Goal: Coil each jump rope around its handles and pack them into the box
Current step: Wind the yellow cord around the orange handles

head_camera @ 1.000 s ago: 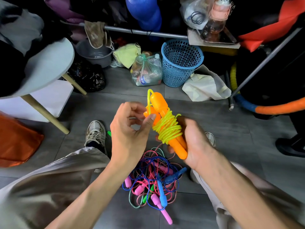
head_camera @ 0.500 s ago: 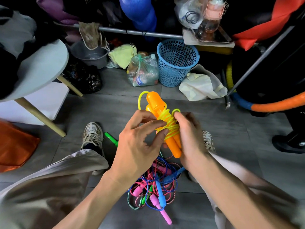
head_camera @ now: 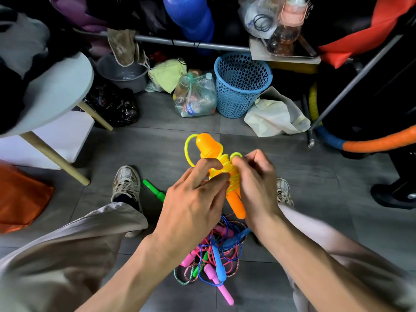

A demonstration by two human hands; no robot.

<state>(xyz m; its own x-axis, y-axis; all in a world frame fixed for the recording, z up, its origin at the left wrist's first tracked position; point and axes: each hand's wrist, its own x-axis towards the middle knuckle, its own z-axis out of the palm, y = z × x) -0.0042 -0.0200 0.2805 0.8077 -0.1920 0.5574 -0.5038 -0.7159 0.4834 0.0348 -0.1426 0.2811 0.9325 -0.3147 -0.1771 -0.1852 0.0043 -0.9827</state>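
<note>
At frame centre, both hands, the left hand [head_camera: 193, 206] and right hand [head_camera: 256, 183], pinch the yellow rope [head_camera: 227, 170] coiled around the orange handles [head_camera: 234, 199], apparently tucking its end; boxing likely follows.

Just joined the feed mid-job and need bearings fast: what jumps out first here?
Dead centre, both hands work on a jump rope: bright orange handles wound with yellow cord, the left hand pinching the coils and the right hand gripping from the other side. Below them on the grey floor lies a tangled pile of ropes in pink, blue and green. Behind, against the clutter, stands a blue mesh basket.
</note>
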